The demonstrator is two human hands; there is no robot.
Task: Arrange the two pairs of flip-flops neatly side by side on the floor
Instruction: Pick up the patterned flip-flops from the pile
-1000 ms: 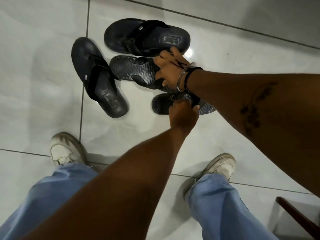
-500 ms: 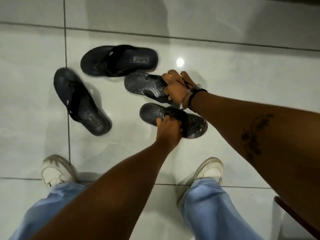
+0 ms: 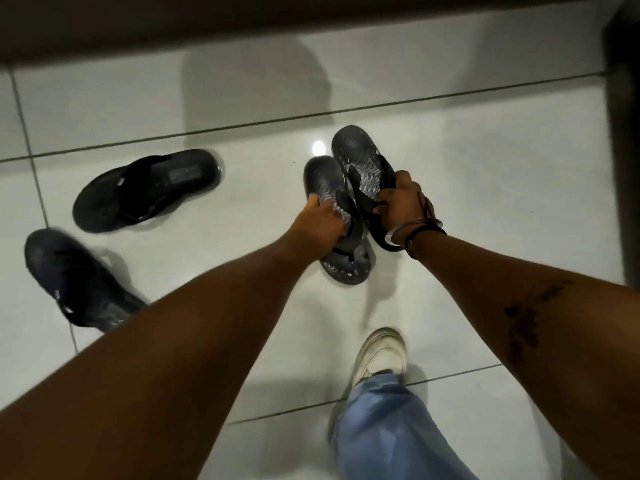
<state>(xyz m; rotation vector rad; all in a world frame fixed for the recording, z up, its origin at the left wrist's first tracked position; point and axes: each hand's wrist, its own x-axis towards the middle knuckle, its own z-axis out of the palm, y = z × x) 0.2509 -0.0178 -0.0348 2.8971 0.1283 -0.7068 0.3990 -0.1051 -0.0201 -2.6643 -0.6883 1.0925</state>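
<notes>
Spreading under everything, the pale tiled floor (image 3: 485, 188) gives plenty of bare room beyond both hands, and a dark wall base (image 3: 242, 19) runs across the far side. Well away on the left hand's outer side lie the two plain black flip-flops: one (image 3: 149, 188) crosswise and farther off, the other (image 3: 79, 282) nearer the person, partly hidden by the left forearm and angled differently, so that pair is not yet lined up. Nearer the body, a white shoe (image 3: 381, 355) stands below the right hand. Between the hands sits the patterned pair, close together and roughly parallel, toes pointing away. The left hand (image 3: 322, 230) is closed on the left patterned flip-flop (image 3: 325, 188) at its strap, and the right hand (image 3: 401, 202) is closed on the right patterned one (image 3: 360, 157), fingers hooked through the strap; that one sits farther forward than its mate. Whether the soles rest fully on the tiles cannot be told. To finish this step well, it looks wise to draw the right one back until the heels are level, keep the inner edges just beside each other without overlap, set both flat, then let go and bring the black pair alongside at the same angle.
</notes>
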